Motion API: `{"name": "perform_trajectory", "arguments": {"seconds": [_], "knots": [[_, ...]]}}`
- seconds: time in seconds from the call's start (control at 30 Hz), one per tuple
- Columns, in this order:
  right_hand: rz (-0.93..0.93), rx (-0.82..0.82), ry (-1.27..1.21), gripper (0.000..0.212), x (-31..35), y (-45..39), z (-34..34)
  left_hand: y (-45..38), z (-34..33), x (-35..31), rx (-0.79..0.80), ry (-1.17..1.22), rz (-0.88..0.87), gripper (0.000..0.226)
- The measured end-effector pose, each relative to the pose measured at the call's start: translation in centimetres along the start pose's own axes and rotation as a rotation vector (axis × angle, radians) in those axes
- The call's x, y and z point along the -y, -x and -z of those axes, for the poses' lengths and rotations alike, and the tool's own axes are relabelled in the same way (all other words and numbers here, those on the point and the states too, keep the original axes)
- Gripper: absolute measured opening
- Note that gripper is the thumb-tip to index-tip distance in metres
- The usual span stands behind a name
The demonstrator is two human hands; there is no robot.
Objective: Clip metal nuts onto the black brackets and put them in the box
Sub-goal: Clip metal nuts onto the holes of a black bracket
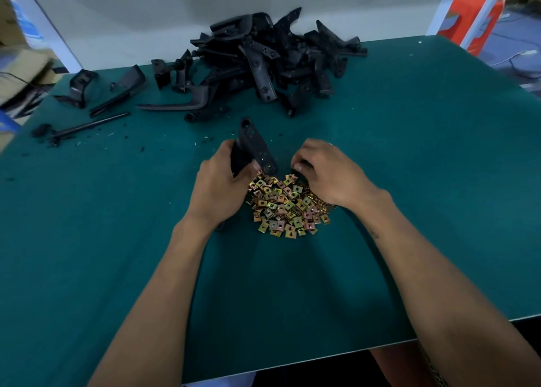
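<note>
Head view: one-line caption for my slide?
Left hand grips a black bracket while right hand picks at the metal nuts.

We see both bare forearms reaching forward side by side, our left hand (223, 181) curled around a black bracket (254, 149), our right hand (323, 171) palm down with fingertips bent together, pinching.

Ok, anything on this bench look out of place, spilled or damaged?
Small black crumbs and pale flecks are scattered on the green mat around a loose black rod at the left. Otherwise nothing stands out: brackets and nuts lie in loose heaps.
</note>
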State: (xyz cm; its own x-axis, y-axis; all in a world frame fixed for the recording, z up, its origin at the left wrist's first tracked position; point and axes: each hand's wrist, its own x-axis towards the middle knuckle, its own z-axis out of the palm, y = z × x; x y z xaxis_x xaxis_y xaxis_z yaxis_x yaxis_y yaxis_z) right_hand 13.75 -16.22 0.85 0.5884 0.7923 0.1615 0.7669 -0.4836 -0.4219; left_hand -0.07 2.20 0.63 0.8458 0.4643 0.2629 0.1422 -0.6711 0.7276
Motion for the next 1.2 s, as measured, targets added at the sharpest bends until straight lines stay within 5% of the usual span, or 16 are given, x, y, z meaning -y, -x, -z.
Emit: {"name": "perform_trajectory", "arguments": {"seconds": [0.17,0.33,0.47,0.93,1.2], "knots": [[-0.016,-0.173,-0.122,0.017,0.9,0.2,0.2,0.5,0.2,-0.3,-0.024,0.112,0.003,0.029],[-0.056,-0.283,-0.723,0.013,3.4,1.2,0.6,0.4,0.0,-0.4,-0.126,-0.047,-0.033,0.033],[-0.096,-0.273,-0.970,0.007,4.5,1.0,0.7,0.6,-0.2,-0.8,-0.195,-0.118,-0.034,0.032],[-0.135,-0.284,-0.878,0.039,4.4,1.1,0.4,1.2,-0.3,-2.1,-0.206,-0.169,-0.036,0.036],[-0.208,-0.283,-1.238,0.033,4.5,1.2,1.6,1.3,-0.3,-2.4,-0.244,-0.137,-0.025,0.039]]}}
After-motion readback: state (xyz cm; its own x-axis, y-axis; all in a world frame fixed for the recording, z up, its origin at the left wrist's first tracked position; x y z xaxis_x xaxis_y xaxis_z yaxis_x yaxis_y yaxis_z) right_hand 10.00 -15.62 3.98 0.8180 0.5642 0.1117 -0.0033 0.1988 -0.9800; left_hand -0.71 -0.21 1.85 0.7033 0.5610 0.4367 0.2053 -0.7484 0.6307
